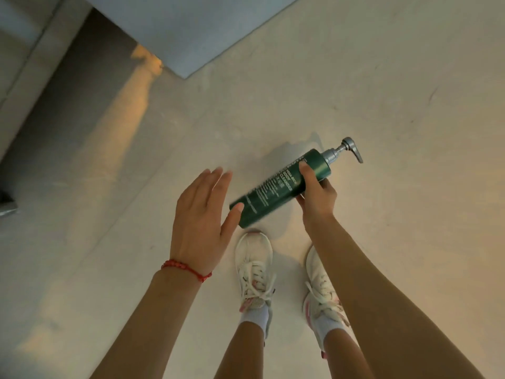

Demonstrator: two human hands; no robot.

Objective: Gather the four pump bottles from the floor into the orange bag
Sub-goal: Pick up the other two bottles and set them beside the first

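Note:
A dark green pump bottle with a silver pump head is held above the floor, tilted, pump end up to the right. My right hand grips it near the shoulder, thumb across the front. My left hand is open with fingers spread, its thumb tip touching the bottle's bottom end. A red string bracelet circles my left wrist. No orange bag and no other pump bottles are in view.
My two white sneakers stand on the pale concrete floor right below the bottle. A grey-blue slab or furniture corner juts in at the top. A dark object sits at the left edge.

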